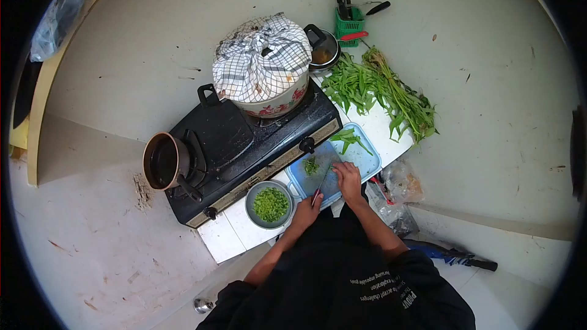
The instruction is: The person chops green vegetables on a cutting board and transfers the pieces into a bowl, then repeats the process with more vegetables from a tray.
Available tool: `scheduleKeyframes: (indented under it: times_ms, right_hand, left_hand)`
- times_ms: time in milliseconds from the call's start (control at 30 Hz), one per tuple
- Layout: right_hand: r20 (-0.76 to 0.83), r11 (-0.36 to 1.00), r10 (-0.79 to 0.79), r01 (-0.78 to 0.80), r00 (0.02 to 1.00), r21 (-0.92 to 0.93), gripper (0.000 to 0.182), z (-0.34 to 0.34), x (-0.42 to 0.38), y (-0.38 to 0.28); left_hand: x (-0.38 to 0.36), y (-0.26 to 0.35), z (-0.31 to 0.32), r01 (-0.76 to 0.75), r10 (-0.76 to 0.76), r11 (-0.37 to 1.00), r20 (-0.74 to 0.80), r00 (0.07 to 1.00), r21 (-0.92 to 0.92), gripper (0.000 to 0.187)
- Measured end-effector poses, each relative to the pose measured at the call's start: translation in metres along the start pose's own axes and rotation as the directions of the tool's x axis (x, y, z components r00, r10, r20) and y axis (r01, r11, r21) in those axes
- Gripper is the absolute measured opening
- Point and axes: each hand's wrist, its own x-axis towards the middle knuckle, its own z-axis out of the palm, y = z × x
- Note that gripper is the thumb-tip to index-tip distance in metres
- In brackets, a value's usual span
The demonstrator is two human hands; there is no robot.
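Observation:
My left hand is closed around the handle of a knife, whose blade points away from me over a blue cutting board. On the right side of the blade, my right hand has its fingers bent down at the board, pressing on green leaves that they mostly hide. A small heap of chopped greens lies left of the blade. Whole leaves rest in a light blue tray at the far end. Beside my left hand stands a grey bowl holding finely chopped greens.
A black gas stove carries a large cloth-wrapped pot and a small brown saucepan. Leafy stalks lie on the white tiles at back right, near a green basket of utensils. Plastic bags sit at right.

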Motion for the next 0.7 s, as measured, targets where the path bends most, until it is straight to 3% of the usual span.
scheduleKeyframes:
  times_ms: [367,533,700]
  right_hand:
    - [0.012,0.994,-0.04,0.041,0.999,-0.097,0.011,-0.005,-0.003,-0.009]
    - [0.042,0.999,-0.036,0.036,0.998,-0.016,0.013,0.006,-0.001,0.007]
    - [0.066,0.992,-0.062,0.069,0.996,-0.102,0.021,0.002,-0.002,0.006]
  left_hand:
    - [0.004,-0.005,0.006,0.009,-0.009,1.0,-0.005,1.0,-0.003,0.058]
    - [0.003,-0.003,0.005,0.026,-0.025,0.999,-0.022,0.999,0.041,0.058]
    - [0.006,-0.011,0.008,0.012,-0.011,0.999,-0.02,1.0,0.044,0.058]
